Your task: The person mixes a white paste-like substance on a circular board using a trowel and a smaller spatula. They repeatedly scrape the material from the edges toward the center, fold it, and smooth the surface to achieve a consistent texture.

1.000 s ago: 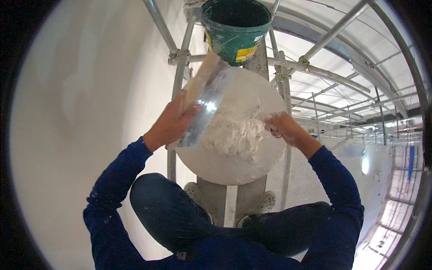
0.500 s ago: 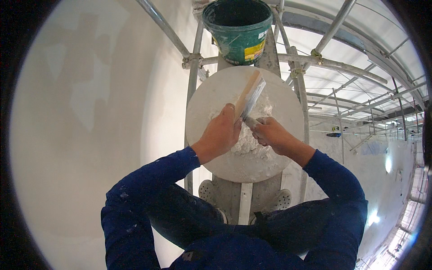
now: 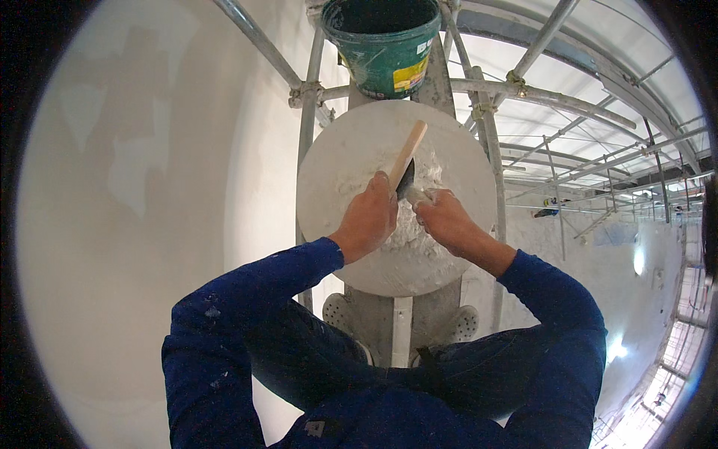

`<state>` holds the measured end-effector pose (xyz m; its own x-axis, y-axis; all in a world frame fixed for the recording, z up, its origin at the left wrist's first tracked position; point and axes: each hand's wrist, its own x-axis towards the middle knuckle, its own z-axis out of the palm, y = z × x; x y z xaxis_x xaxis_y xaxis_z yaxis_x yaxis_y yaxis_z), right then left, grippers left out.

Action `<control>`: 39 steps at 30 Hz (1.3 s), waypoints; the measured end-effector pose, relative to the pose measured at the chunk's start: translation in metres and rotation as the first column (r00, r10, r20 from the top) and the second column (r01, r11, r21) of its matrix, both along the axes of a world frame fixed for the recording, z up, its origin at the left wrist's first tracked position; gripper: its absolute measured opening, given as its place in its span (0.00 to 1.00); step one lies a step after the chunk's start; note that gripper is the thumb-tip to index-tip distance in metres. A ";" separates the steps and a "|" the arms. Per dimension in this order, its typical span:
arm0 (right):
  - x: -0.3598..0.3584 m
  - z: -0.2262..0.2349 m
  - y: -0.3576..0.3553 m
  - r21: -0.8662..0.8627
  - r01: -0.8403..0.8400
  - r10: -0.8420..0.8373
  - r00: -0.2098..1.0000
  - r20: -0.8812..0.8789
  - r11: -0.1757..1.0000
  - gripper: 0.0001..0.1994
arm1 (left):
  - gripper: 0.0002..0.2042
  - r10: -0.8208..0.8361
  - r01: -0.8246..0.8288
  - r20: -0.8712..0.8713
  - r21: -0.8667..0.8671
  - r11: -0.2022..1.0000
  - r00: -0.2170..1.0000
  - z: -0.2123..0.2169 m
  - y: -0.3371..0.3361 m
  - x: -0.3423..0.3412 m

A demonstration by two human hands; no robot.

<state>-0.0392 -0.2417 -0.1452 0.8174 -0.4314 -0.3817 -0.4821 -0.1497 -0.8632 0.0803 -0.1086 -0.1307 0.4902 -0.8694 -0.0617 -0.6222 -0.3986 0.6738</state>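
Observation:
My left hand is closed around the lower end of a wide filling knife with a pale wooden back, held slanted up to the right. Its metal blade is mostly out of sight. In my right hand I grip the handle of a putty knife, whose dark blade lies against or just beside the filling knife; I cannot tell whether they touch. Below both hands is a round whitish board with a rough mound of white plaster around its middle.
A green bucket stands beyond the board. Grey scaffold tubes flank it, with a pale wall on the left. The board rests over a plank, near perforated shoes. Far right, more scaffolding and another person show.
The filling knife has turned, so its shiny blade face no longer shows, only the wooden back. The putty knife's dark blade shows more. The whole view has shifted slightly.

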 end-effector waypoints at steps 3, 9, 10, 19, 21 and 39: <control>-0.004 0.020 -0.005 -0.056 -0.083 0.081 0.996 -0.038 0.995 0.15 | 0.20 -0.017 0.020 0.055 -0.046 0.999 0.998 -0.008 0.000 0.002; -0.024 -0.005 -0.027 -0.223 -0.137 0.164 0.981 0.106 0.965 0.10 | 0.19 -0.048 0.046 0.053 0.027 0.999 0.997 -0.019 -0.006 0.003; -0.025 -0.008 -0.029 -0.248 -0.144 0.183 0.973 0.143 0.958 0.09 | 0.19 -0.052 0.049 0.074 0.046 0.998 0.996 -0.028 -0.001 0.005; -0.026 0.073 -0.059 0.284 0.226 -0.268 0.956 0.118 0.932 0.12 | 0.18 0.102 -0.103 0.059 0.018 0.995 0.993 -0.022 0.008 0.048; -0.029 0.062 -0.061 0.290 0.256 -0.283 0.958 0.052 0.922 0.15 | 0.19 0.161 -0.161 0.010 0.013 0.987 0.987 -0.009 0.000 0.058; -0.019 0.018 -0.025 -0.523 -0.254 0.169 0.964 -0.204 0.813 0.18 | 0.21 0.199 -0.204 -0.045 -0.249 0.947 0.979 0.028 -0.015 0.062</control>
